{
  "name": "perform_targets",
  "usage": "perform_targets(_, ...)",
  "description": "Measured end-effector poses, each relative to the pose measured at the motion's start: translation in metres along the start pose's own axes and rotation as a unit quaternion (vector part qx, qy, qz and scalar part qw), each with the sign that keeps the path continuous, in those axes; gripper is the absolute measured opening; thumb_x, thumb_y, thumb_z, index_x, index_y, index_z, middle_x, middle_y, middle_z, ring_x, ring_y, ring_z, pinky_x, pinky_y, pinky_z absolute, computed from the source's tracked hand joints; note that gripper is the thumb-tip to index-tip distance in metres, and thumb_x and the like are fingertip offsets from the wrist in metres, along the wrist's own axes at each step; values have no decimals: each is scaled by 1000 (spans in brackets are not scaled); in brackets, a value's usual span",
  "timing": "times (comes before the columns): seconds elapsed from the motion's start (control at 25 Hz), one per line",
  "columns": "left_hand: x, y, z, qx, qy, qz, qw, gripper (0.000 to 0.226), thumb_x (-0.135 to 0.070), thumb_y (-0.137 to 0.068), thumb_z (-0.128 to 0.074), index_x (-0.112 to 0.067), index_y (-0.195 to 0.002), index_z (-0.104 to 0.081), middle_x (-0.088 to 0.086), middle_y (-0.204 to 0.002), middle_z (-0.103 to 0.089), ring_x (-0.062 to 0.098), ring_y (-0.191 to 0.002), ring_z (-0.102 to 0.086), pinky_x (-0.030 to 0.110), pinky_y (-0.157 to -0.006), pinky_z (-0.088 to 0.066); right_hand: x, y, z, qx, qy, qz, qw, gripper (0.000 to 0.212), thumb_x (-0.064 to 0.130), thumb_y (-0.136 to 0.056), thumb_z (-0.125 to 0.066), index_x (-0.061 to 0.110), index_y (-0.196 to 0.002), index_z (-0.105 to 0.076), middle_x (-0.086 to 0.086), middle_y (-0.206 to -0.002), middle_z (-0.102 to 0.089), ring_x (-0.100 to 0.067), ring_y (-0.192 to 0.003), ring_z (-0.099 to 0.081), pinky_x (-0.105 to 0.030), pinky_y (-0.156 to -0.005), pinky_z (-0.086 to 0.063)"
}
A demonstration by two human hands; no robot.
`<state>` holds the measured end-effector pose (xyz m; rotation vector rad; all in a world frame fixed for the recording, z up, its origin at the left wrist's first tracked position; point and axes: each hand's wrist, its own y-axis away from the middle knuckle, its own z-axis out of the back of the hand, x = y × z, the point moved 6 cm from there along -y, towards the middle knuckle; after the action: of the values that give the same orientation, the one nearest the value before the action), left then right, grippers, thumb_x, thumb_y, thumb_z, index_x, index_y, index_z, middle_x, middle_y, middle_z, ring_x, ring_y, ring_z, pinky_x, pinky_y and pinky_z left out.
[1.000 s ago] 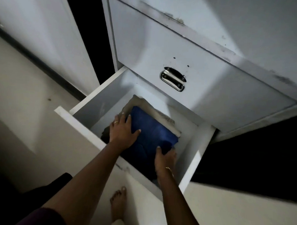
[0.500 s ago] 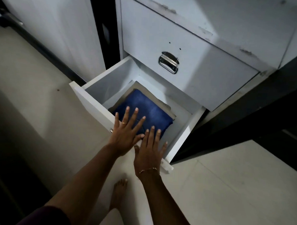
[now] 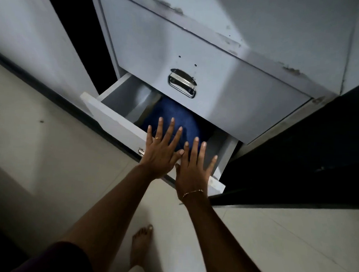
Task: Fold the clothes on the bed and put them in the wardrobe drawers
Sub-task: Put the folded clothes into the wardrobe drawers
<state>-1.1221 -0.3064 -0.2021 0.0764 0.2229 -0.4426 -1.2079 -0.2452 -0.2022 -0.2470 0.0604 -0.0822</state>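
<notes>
A folded blue garment point(image 3: 173, 113) lies inside the bottom wardrobe drawer point(image 3: 114, 119), which stands partly open under the drawer above. My left hand point(image 3: 161, 153) and my right hand point(image 3: 193, 171) are flat against the top of the drawer's white front panel, fingers spread, holding nothing. The hands sit side by side, thumbs nearly touching. Most of the garment is hidden by the upper drawer and my fingers.
The upper drawer point(image 3: 227, 92) is closed, with a chrome handle point(image 3: 182, 83). A white wardrobe door point(image 3: 35, 39) stands at the left. Dark gaps lie left and right of the drawers. My bare foot point(image 3: 140, 242) rests on the pale floor tiles below.
My hands left the blue garment and moved onto the drawer's front. The drawer has slid further in, so less of the garment shows.
</notes>
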Motion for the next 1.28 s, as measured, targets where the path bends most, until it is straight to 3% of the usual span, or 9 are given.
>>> perform_targets(0.16, -14, -39, -4, -85, -12, -51, 995, 79, -62, -92, -1, -5, -146, -7, 14, -153, 1, 35, -142, 3, 53, -113, 1, -32, -47, -15, 15, 79, -42, 996, 91, 38, -76, -68, 10, -144, -16, -13, -153, -26, -32, -141, -19, -63, -105, -13)
perform_targets(0.28, -18, -22, -38, -71, -81, -95, 990, 79, -63, -92, -7, -4, -144, -15, 20, -153, -13, 34, -142, -8, 51, -113, -2, -46, -47, -25, 84, 96, -66, 990, 120, 58, -68, -68, 5, -145, 8, -14, -152, 11, -32, -140, 11, -59, -106, 6)
perform_targets(0.36, -13, -21, -50, -49, -112, -114, 986, 83, -64, -88, -14, -5, -145, -10, 18, -154, -14, 31, -143, -9, 50, -114, -2, -50, -44, -32, 114, 104, -50, 987, 117, 57, -77, -60, 4, -139, 23, -15, -146, 28, -31, -134, 27, -57, -106, 11)
perform_targets(0.64, -19, -49, -49, -24, -113, -113, 987, 98, -69, -73, -24, -3, -144, -13, 18, -155, -17, 31, -144, -10, 53, -113, -4, -63, -64, -48, 33, 169, -81, 982, 115, 46, -80, -58, 1, -138, 31, -20, -148, 32, -33, -138, 21, -57, -108, 13)
perform_targets(0.76, -18, -58, -51, -20, -116, -113, 987, 102, -70, -70, -32, -4, -144, -9, 18, -155, -17, 32, -144, -10, 53, -113, -3, -63, -68, -49, 24, 153, -79, 985, 105, 38, -80, -53, 1, -142, 23, -20, -148, 31, -36, -138, 27, -58, -110, 6)
perform_targets(0.84, -19, -64, -52, -13, -117, -115, 986, 106, -70, -68, -42, -5, -144, -7, 18, -155, -15, 33, -144, -8, 52, -113, -1, -57, -63, -52, 52, 153, -89, 983, 111, 56, -72, -57, 2, -146, 6, -17, -153, 11, -35, -142, 8, -60, -111, -1)
perform_targets(1.0, -21, -72, -54, -2, -132, -126, 983, 114, -67, -66, -58, -6, -144, -2, 17, -156, -10, 31, -144, -1, 52, -113, 3, -59, -52, -67, 135, 178, -96, 970, 117, 70, -70, -56, 5, -147, 2, -12, -152, 15, -29, -141, 10, -63, -104, 15)
perform_targets(1.16, -17, -78, -47, -21, -142, -165, 976, 107, -57, -63, -63, -1, -143, -20, 18, -154, -20, 32, -142, -11, 60, -112, -7, -52, -57, -65, 124, 142, -97, 977, 106, 48, -71, -67, 6, -145, -5, -18, -150, 15, -35, -142, 13, -67, -104, 7)
perform_targets(1.28, -2, -73, -57, -26, -145, -185, 972, 99, -31, -62, -71, -2, -142, -22, 17, -153, -15, 33, -142, -10, 61, -113, -10, -33, -46, -74, 112, 76, -58, 989, 93, 23, -55, -81, 8, -138, -42, -20, -150, -25, -36, -139, -20, -65, -102, -16)
